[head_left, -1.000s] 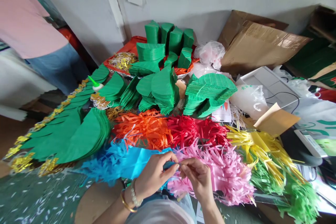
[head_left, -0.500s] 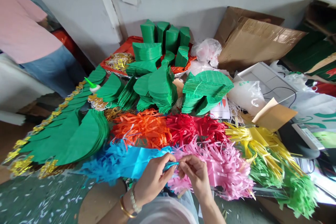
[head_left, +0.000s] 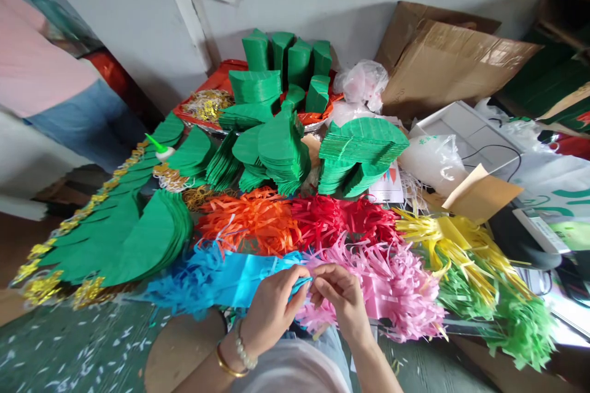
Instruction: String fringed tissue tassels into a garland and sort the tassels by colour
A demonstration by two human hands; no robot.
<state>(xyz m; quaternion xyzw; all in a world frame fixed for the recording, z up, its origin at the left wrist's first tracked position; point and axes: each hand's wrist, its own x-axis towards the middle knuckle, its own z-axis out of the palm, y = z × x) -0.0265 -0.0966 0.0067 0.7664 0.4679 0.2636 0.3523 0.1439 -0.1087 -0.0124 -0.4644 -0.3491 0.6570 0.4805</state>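
A small folded or twisted piece of blue paper is pinched between the thumb and fingers of my left hand. My right hand has its fingertips closed at the other end of that piece; the exact grip is partly hidden. Both hands are over the near edge of the table. Beneath the left one lies a bundle of blue fringed paper. Pink fringed paper spreads under and beside the right one. Orange fringed paper and red fringed paper lie just behind.
Stacks of green paper leaves fill the back, and more green leaves fan out left with gold trims. A white glue bottle stands among them. Yellow fringe, green fringe and a cardboard box are right. A person stands left.
My hands stay together at the blue paper, with the fingers shifting slightly and less of it showing. The person at the left now has a greenish thing near the arm.
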